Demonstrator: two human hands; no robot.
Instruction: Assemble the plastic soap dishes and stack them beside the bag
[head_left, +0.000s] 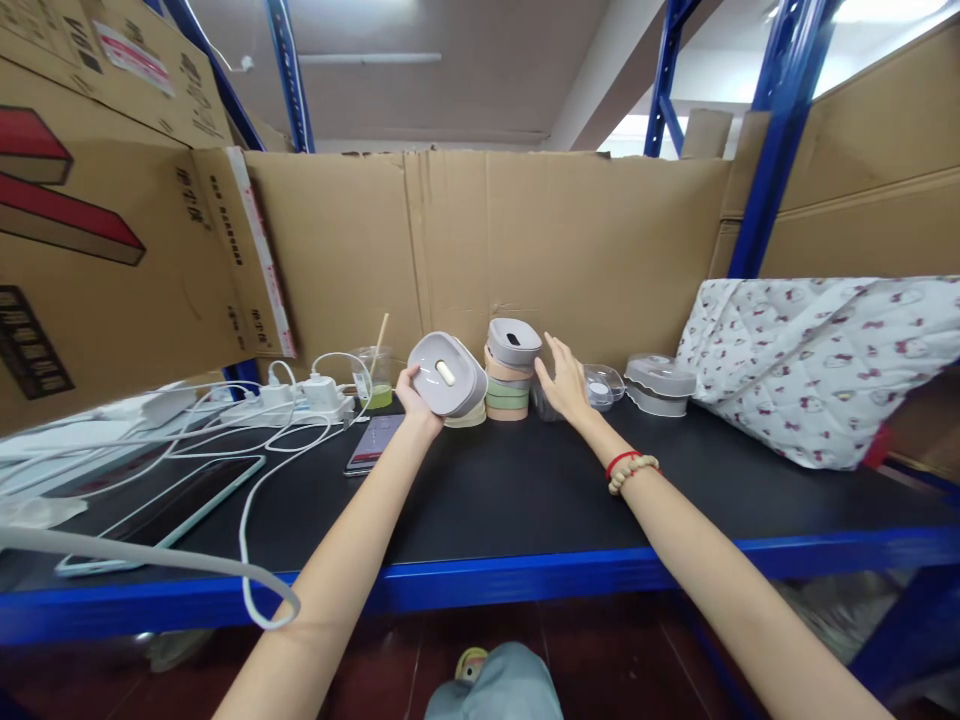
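My left hand (418, 404) grips a grey rounded-square lid (433, 390) with a cream oval piece in its middle, tilted toward me. Below it, a pale cream part (471, 415) shows at the lower right. Beside it rises a stack of rounded pieces in peach, green and grey (508, 398). A grey piece with a dark oval slot (514, 343) tops this stack, slightly tilted. My right hand (566, 385) is at the stack's right side with fingers apart and holds nothing; whether its fingertips touch the stack I cannot tell.
On the black shelf (517, 500), white cables (285, 430), a charger (321, 392) and two phones lie left. A cup of green liquid (381, 395) stands behind. Clear plastic covers (604, 385), a grey container (660, 385) and quilted cloth (810, 370) sit right. Cardboard (570, 250) closes the back.
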